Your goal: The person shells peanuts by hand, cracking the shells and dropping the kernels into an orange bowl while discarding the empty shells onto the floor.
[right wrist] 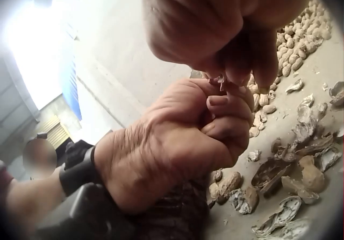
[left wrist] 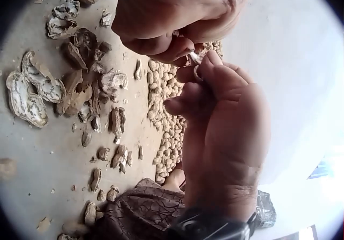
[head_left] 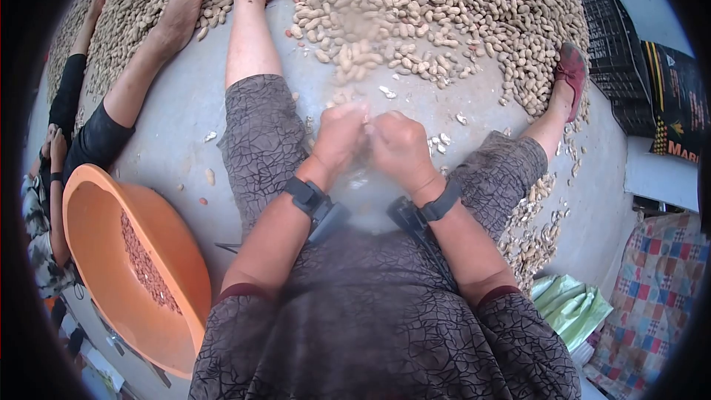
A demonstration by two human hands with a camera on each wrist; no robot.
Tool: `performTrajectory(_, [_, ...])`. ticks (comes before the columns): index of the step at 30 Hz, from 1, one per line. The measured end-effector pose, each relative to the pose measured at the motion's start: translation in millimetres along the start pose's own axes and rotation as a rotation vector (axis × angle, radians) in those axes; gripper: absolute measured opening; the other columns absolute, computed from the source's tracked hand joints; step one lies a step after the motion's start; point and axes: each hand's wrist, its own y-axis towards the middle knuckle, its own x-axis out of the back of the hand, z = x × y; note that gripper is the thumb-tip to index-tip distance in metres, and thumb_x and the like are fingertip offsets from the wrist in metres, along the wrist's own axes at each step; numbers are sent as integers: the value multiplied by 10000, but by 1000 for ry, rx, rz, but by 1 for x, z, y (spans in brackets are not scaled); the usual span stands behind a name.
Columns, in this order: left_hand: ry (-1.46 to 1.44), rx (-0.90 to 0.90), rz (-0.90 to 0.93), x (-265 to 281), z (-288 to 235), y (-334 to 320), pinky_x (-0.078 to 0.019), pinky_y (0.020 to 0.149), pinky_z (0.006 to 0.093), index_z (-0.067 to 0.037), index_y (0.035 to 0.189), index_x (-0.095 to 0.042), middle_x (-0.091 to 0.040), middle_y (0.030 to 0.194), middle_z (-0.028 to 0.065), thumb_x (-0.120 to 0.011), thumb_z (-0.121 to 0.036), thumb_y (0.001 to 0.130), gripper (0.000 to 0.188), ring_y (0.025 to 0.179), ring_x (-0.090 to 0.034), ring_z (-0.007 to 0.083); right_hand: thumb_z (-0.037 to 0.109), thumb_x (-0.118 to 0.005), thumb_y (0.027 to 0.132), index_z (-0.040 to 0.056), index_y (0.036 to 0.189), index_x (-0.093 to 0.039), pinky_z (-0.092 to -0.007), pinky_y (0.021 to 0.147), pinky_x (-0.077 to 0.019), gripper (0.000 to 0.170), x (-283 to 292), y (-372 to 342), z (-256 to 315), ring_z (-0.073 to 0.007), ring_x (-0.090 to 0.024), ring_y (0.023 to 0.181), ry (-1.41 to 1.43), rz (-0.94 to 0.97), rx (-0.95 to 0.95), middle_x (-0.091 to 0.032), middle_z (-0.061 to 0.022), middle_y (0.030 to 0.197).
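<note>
In the head view both hands meet above the floor between the person's spread legs. The left hand [head_left: 339, 137] and right hand [head_left: 400, 147] have their fingertips together around a peanut [left wrist: 194, 57]. Seen from the left wrist, a pale, broken bit of its shell shows between the thumbs and fingers of both hands. From the right wrist, the same peanut [right wrist: 218, 81] is mostly hidden by curled fingers. Cracked-open peanut shells [left wrist: 35, 92] lie scattered on the floor below the hands.
A large heap of unshelled peanuts [head_left: 444, 7] spreads ahead. An orange basin [head_left: 92, 185] holding reddish shelled kernels [head_left: 144, 259] stands at the left, near another person's bare leg [head_left: 152, 52]. Black crate [head_left: 611, 52], green sack [head_left: 574, 307] and loose shells [head_left: 529, 244] are at the right.
</note>
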Motion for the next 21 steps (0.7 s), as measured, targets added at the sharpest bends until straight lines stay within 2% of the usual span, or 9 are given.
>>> performTrajectory(2, [97,-25,55,9,2,3,-422,526,213,-14,850,-611,-573,761,6,-541,-176,905,185,627,-527,75,73,-566,786,4,752,-572,-424,572,-452,77,-3,0,1,-373,-566,663,-56,-8,20,-577,-183,709])
performTrajectory(5, [125,-14,-20,2,3,1,-308,434,187,-48,795,-610,-542,638,-17,-532,-206,925,219,500,-424,42,87,-561,793,8,750,-574,-438,576,-450,92,-4,0,-2,-373,-570,668,-25,-40,-104,-576,-187,711])
performTrajectory(6, [125,-15,-20,3,5,3,-308,434,187,-48,795,-610,-542,638,-17,-532,-206,925,219,500,-424,42,97,-579,773,-10,710,-565,-401,550,-455,125,-5,1,-4,-332,-570,598,-74,-70,-131,-565,-179,653])
performTrajectory(8, [266,-40,141,8,10,8,-311,466,182,-26,858,-631,-549,662,-21,-531,-198,923,209,546,-421,35,107,-598,753,-28,671,-557,-364,524,-459,163,-3,1,-6,-291,-570,528,-123,-98,-156,-554,-171,596])
performTrajectory(10, [253,-22,170,6,7,4,-308,474,175,-13,904,-636,-552,676,-25,-533,-190,921,206,557,-415,30,129,-556,789,-9,738,-585,-414,581,-461,150,5,4,1,-343,-585,613,136,22,-503,-579,-200,651])
performTrajectory(14, [271,25,199,-2,-3,-4,-306,490,161,19,1036,-625,-552,713,-28,-537,-153,913,229,574,-404,19,137,-570,778,-25,722,-585,-384,575,-465,172,-3,0,-25,-310,-591,573,172,-46,-465,-583,-203,630])
performTrajectory(17, [255,8,240,-6,-8,-7,-304,494,156,34,1091,-599,-551,731,-28,-534,-121,909,248,576,-401,16,121,-582,778,-32,710,-593,-340,496,-459,167,1,1,-26,-230,-586,518,320,-30,-512,-595,-162,606])
performTrajectory(19, [256,15,233,-7,-9,-8,-308,494,157,40,1107,-586,-550,733,-25,-528,-110,908,256,577,-403,17,106,-583,788,-32,717,-603,-282,421,-443,156,9,5,-15,-141,-565,499,581,8,-724,-591,-97,600])
performTrajectory(21, [257,21,225,-7,-9,-8,-312,495,158,47,1122,-574,-550,734,-21,-523,-98,907,264,578,-404,17,104,-584,792,-31,720,-603,-261,404,-441,154,14,7,-14,-119,-556,503,598,13,-726,-586,-80,610])
